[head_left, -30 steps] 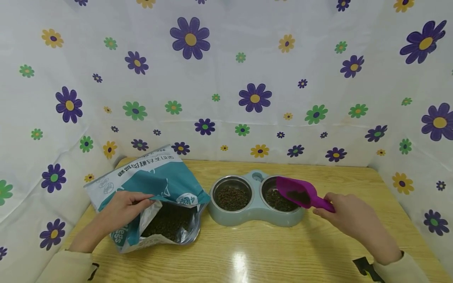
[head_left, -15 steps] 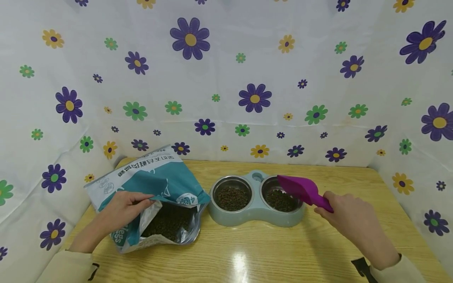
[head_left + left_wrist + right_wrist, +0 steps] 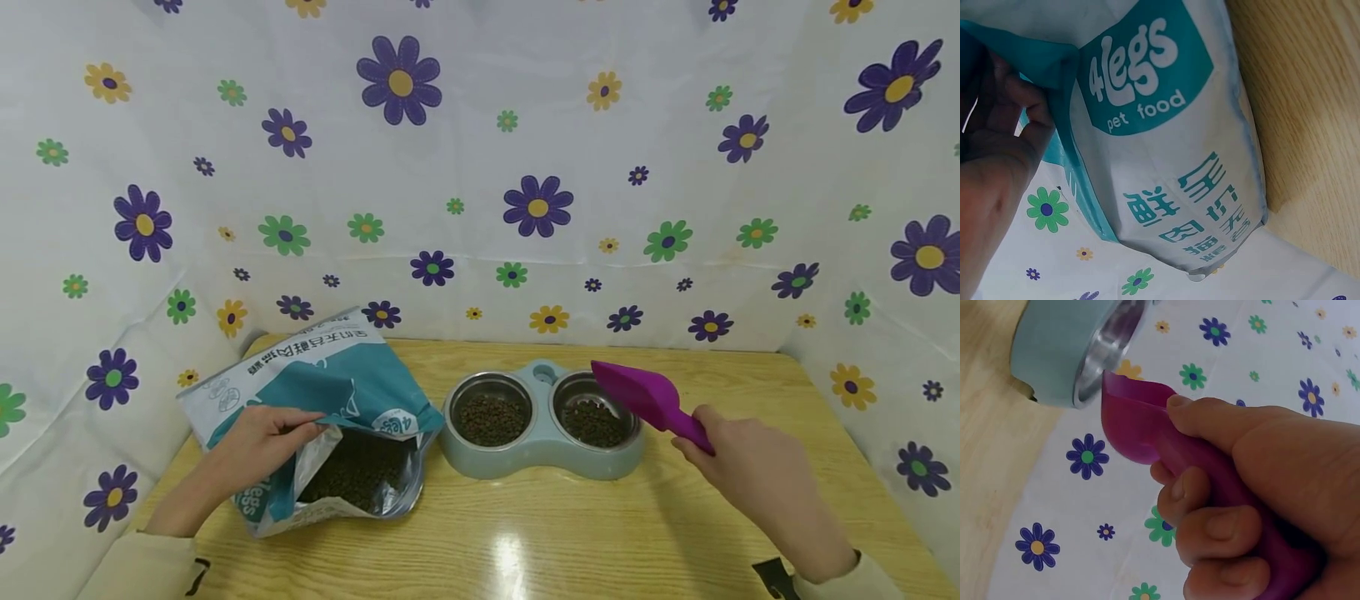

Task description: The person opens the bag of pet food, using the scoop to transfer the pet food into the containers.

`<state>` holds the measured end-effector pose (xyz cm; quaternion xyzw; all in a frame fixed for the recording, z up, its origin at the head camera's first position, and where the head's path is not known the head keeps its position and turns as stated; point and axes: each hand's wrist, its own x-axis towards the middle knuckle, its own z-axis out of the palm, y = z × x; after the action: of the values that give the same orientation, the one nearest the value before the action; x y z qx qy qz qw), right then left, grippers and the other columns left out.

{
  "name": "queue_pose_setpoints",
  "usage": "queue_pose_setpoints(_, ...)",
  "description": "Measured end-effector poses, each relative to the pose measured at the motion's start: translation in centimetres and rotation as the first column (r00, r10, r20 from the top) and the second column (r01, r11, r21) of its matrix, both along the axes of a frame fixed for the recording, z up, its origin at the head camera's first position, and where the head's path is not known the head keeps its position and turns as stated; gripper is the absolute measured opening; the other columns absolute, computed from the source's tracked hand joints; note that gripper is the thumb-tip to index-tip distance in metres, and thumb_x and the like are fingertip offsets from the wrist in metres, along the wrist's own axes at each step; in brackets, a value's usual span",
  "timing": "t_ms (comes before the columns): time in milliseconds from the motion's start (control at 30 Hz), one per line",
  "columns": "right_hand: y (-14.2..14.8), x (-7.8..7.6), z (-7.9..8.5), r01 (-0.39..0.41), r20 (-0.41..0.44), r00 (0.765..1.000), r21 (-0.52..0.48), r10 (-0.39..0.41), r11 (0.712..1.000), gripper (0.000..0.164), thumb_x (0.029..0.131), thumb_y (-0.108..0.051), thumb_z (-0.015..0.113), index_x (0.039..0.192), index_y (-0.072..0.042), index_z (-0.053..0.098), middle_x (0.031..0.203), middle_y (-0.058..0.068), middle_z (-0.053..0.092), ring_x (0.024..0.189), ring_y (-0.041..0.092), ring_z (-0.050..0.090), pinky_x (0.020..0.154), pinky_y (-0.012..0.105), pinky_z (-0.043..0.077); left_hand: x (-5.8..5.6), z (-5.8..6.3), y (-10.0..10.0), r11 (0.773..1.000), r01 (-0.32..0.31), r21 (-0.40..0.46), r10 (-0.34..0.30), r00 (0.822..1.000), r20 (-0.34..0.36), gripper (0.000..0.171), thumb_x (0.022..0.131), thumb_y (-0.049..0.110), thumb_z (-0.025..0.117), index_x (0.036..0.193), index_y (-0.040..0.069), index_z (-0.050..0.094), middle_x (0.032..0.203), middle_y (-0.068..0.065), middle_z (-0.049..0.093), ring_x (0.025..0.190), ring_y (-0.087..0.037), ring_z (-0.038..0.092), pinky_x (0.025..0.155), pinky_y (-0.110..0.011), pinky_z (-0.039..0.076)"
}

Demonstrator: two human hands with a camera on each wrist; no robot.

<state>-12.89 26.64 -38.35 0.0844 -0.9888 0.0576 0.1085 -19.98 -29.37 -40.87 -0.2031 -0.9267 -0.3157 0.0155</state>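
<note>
My right hand (image 3: 757, 475) grips the handle of a purple scoop (image 3: 642, 393), fingers wrapped round it in the right wrist view. The scoop is tilted over the right steel bowl (image 3: 633, 433) of a pale blue double feeder (image 3: 540, 454). Brown kibble (image 3: 592, 423) lies in that bowl, and more kibble (image 3: 491, 419) fills the bottom of the left bowl (image 3: 452, 408). At the left, my left hand (image 3: 258, 450) pinches the edge of a teal and white pet food bag (image 3: 375, 375), which lies with its mouth held apart. Dark kibble (image 3: 356, 475) shows inside it.
Everything rests on a wooden table (image 3: 480, 533). A white cloth (image 3: 465, 150) printed with flowers hangs behind and at both sides. The bag's corner sits close against the feeder's left side.
My right hand has rolled and lifted the scoop a little, so its underside now faces the view and more of the right bowl's kibble shows. My left hand and the bag stay put.
</note>
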Motion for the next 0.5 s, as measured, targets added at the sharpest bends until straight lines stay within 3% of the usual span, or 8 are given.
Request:
queue_pose_setpoints(100,-0.22,-0.07,-0.24,-0.018,-0.018,1.0,0.026,0.019,0.999,0.036,0.09,-0.033,0.078,0.079,-0.013,0.051,0.055,-0.005,0.036,0.047,0.011,0.034,0.045,0.026,0.023,0.04,0.03,0.01,1.0,0.0,0.0,0.0,1.0,-0.004,0.026,0.102,0.014,0.062,0.12,0.002,0.076,0.059,0.011,0.052,0.047,0.0,0.029,0.047,-0.025,0.033)
queue_pose_setpoints(167,-0.3,-0.12,-0.27,-0.025,0.005,1.0,-0.019,0.025,1.0,0.033,0.093,-0.033,0.076,0.081,-0.013,0.052,0.055,-0.006,0.037,0.047,0.01,0.034,0.045,0.025,0.024,0.06,0.04,0.05,1.0,0.004,0.001,-0.004,1.0,-0.002,0.026,0.102,0.014,0.062,0.121,0.002,0.076,0.059,0.011,0.052,0.047,0.0,0.029,0.047,-0.025,0.033)
queue_pose_setpoints(233,-0.29,-0.2,-0.19,-0.026,0.079,0.996,-0.128,0.036,0.991,0.029,0.096,-0.034,0.072,0.084,-0.013,0.055,0.056,-0.006,0.039,0.047,0.008,0.034,0.045,0.023,0.025,0.07,0.02,0.07,1.0,0.008,0.003,-0.008,1.0,0.001,0.026,0.102,0.014,0.062,0.121,0.002,0.076,0.059,0.011,0.051,0.047,0.0,0.029,0.047,-0.025,0.033)
queue_pose_setpoints(300,-0.29,-0.33,-0.03,-0.017,0.205,0.976,-0.28,0.077,0.96,0.028,0.1,-0.037,0.066,0.091,-0.012,0.06,0.058,-0.007,0.041,0.048,0.006,0.035,0.045,0.022,0.027,0.07,0.03,0.07,1.0,0.007,0.004,-0.007,1.0,0.005,0.026,0.102,0.014,0.062,0.121,0.002,0.076,0.058,0.01,0.049,0.046,0.0,0.028,0.047,-0.025,0.034)
queue_pose_setpoints(367,-0.34,-0.4,0.03,0.016,0.347,0.925,-0.439,0.153,0.898,0.03,0.103,-0.04,0.061,0.098,-0.011,0.064,0.06,-0.006,0.043,0.049,0.005,0.035,0.045,0.021,0.028,0.07,0.03,0.04,1.0,0.004,0.003,-0.004,1.0,0.007,0.026,0.102,0.015,0.062,0.121,0.003,0.076,0.058,0.01,0.05,0.045,0.0,0.026,0.047,-0.025,0.033)
queue_pose_setpoints(500,-0.97,-0.21,-0.27,0.038,0.503,0.779,-0.635,0.375,0.771,0.034,0.106,-0.039,0.054,0.106,-0.008,0.066,0.064,-0.005,0.045,0.05,0.004,0.035,0.043,0.02,0.029,0.07,0.05,-0.01,1.0,-0.001,-0.001,0.001,1.0,-0.001,0.025,0.102,0.014,0.062,0.12,0.003,0.076,0.058,0.011,0.051,0.046,0.001,0.026,0.046,-0.025,0.033)
